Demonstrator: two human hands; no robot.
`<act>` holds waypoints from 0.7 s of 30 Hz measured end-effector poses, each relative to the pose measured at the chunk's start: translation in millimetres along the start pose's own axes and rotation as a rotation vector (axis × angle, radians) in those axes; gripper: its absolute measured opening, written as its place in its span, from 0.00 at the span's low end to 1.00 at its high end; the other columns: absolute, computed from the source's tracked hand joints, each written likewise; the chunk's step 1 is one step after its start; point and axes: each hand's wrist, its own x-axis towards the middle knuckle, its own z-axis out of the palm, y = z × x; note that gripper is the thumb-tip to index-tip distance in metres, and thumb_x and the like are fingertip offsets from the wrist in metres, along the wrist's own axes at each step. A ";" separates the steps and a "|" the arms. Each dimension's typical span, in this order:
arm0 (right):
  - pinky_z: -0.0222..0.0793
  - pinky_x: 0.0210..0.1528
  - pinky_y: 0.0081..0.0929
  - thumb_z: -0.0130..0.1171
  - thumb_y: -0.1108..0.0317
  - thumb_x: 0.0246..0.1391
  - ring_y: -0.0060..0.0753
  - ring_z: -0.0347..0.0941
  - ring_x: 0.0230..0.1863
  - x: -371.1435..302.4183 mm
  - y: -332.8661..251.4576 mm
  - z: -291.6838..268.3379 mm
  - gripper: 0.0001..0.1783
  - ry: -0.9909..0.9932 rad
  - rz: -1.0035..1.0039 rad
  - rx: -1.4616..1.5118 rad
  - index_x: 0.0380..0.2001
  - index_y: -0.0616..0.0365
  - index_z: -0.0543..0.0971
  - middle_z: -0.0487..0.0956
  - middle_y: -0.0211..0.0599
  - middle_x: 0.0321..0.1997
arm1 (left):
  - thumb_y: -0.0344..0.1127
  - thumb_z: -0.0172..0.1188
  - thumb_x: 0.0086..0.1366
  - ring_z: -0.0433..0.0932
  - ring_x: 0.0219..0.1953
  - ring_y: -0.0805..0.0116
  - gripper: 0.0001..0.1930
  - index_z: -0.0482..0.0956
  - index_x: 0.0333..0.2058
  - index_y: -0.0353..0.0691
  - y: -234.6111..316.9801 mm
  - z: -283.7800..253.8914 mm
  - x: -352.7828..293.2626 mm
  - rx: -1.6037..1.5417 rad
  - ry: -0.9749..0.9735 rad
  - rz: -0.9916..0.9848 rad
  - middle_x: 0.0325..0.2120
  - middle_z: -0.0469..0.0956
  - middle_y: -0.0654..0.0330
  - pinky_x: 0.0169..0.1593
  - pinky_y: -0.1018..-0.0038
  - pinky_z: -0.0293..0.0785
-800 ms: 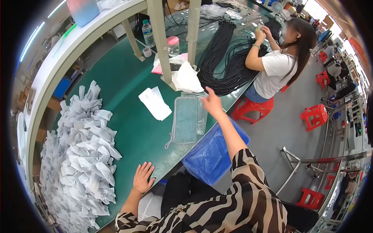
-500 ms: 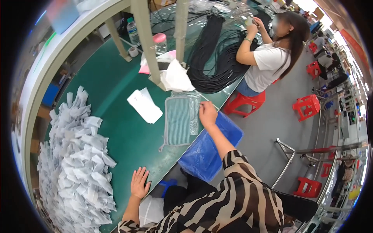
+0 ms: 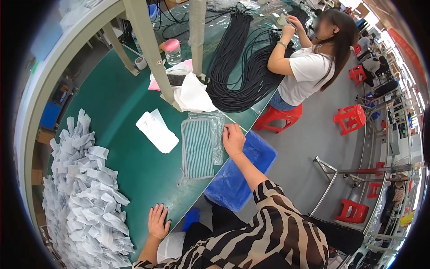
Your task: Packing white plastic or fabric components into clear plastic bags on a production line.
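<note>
My left hand (image 3: 158, 221) lies flat on the green tabletop (image 3: 134, 179) by its near edge, fingers stretched out and nothing in it. Closed at the table's right edge, my right hand (image 3: 234, 140) has its curled fingers against the upper right side of a clear plastic bag (image 3: 217, 148). Whether they pinch the bag is hidden. Partly over that bag lies a flat grey-green striped pouch (image 3: 197, 148) with grey edging and a small cord at its lower left corner. White papers (image 3: 157, 131) rest to the left of the pouch.
White wrapped packets (image 3: 94, 193) are heaped at left. A blue bin (image 3: 251, 166) stands below the table's right edge. Beyond are shelf posts (image 3: 152, 51), white tissue (image 3: 192, 94), a pink-lidded jar (image 3: 172, 50) and black cords (image 3: 233, 89). A co-worker (image 3: 309, 58) sits on a red stool (image 3: 280, 117).
The view has shifted slightly, so the table things appear a little further left and the near ones lower. Both hands keep their places beside the same things; nothing was picked up.
</note>
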 end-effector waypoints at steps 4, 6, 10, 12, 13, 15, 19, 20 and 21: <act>0.70 0.33 0.42 0.61 0.70 0.53 0.46 0.74 0.32 1.9 -3.3 -3.1 0.04 -0.019 0.029 0.000 0.33 0.54 0.78 0.74 0.38 0.31 | 0.40 0.60 0.59 0.60 0.68 0.44 0.30 0.71 0.60 0.39 -0.4 1.1 0.5 0.005 -0.005 0.008 0.65 0.64 0.48 0.70 0.46 0.50; 0.71 0.37 0.43 0.60 0.70 0.53 0.49 0.75 0.36 1.9 -5.8 -5.3 0.04 -0.071 0.069 0.003 0.33 0.56 0.77 0.76 0.40 0.34 | 0.40 0.60 0.58 0.60 0.68 0.43 0.30 0.71 0.60 0.39 0.0 0.7 1.0 0.007 -0.011 0.008 0.65 0.64 0.48 0.70 0.46 0.50; 0.69 0.31 0.41 0.61 0.70 0.53 0.45 0.74 0.30 1.9 -2.7 -2.8 0.04 0.007 0.018 0.005 0.33 0.54 0.78 0.74 0.37 0.30 | 0.40 0.60 0.58 0.61 0.68 0.43 0.30 0.71 0.59 0.39 -0.9 -0.6 0.9 0.006 -0.019 0.009 0.64 0.65 0.48 0.70 0.45 0.50; 0.69 0.32 0.41 0.61 0.71 0.53 0.45 0.74 0.31 1.5 -2.7 -1.3 0.04 0.015 0.004 0.010 0.33 0.54 0.78 0.74 0.37 0.30 | 0.40 0.60 0.57 0.61 0.67 0.43 0.30 0.72 0.59 0.39 -0.9 0.2 1.3 0.006 -0.014 0.009 0.64 0.65 0.48 0.70 0.45 0.50; 0.69 0.32 0.41 0.60 0.71 0.53 0.45 0.74 0.31 0.8 -3.1 -1.3 0.04 0.021 -0.004 0.013 0.33 0.54 0.78 0.74 0.37 0.30 | 0.40 0.60 0.57 0.61 0.67 0.43 0.30 0.72 0.59 0.39 -0.8 0.2 1.3 0.007 -0.007 0.007 0.64 0.65 0.48 0.70 0.45 0.50; 0.69 0.32 0.41 0.60 0.71 0.52 0.45 0.74 0.31 1.3 -2.9 -1.5 0.04 0.030 -0.018 0.020 0.33 0.55 0.78 0.74 0.37 0.30 | 0.40 0.60 0.56 0.61 0.67 0.43 0.30 0.72 0.59 0.39 -0.7 -0.4 1.2 0.007 -0.012 0.007 0.64 0.65 0.48 0.69 0.45 0.51; 0.71 0.37 0.43 0.59 0.71 0.53 0.48 0.75 0.36 -2.9 -5.8 -5.7 0.04 -0.050 0.053 0.008 0.34 0.55 0.77 0.75 0.40 0.33 | 0.39 0.61 0.55 0.61 0.67 0.44 0.30 0.72 0.59 0.39 0.8 -1.9 -0.1 0.014 -0.007 0.004 0.64 0.66 0.48 0.69 0.46 0.51; 0.71 0.37 0.43 0.59 0.71 0.53 0.48 0.75 0.36 -2.3 -6.2 -5.2 0.04 -0.050 0.050 0.010 0.34 0.55 0.77 0.75 0.40 0.33 | 0.39 0.61 0.55 0.61 0.67 0.44 0.30 0.72 0.59 0.39 1.1 -2.0 0.2 0.016 -0.004 0.006 0.64 0.66 0.48 0.69 0.46 0.51; 0.71 0.37 0.43 0.59 0.71 0.53 0.48 0.75 0.36 -1.4 -6.2 -5.4 0.04 -0.049 0.049 0.010 0.34 0.55 0.77 0.75 0.39 0.33 | 0.39 0.61 0.55 0.61 0.67 0.44 0.30 0.72 0.59 0.39 1.6 -2.1 0.8 0.018 -0.004 0.005 0.64 0.66 0.48 0.69 0.46 0.51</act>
